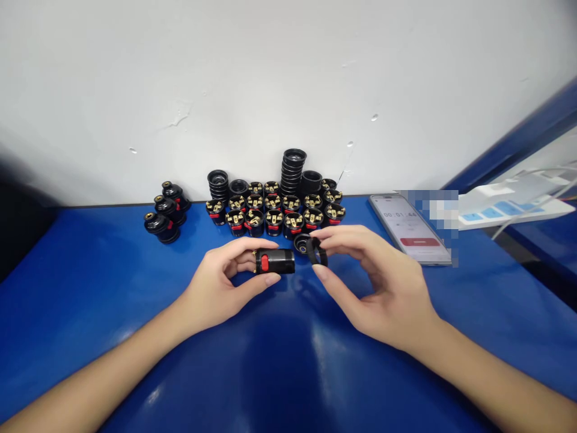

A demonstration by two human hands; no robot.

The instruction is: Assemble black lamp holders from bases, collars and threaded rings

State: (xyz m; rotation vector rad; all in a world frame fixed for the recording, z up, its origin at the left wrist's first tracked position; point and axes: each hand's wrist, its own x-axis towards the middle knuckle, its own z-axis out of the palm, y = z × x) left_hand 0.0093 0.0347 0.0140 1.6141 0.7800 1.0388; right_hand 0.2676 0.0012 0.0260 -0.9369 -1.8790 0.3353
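Lying sideways in my left hand is a black lamp socket body with a red switch and brass contacts at its left end. Thumb and fingers close round it. A thin black ring is pinched on edge between the thumb and fingers of my right hand. A small gap separates the ring from the socket's right end. Just behind the ring, a round black cap rests on the table, partly covered.
Several upright socket bodies with brass contacts stand behind my hands. Stacked black rings and shorter ring stacks are at the wall. Domed sockets stand left on the blue table. A phone showing a timer lies right.
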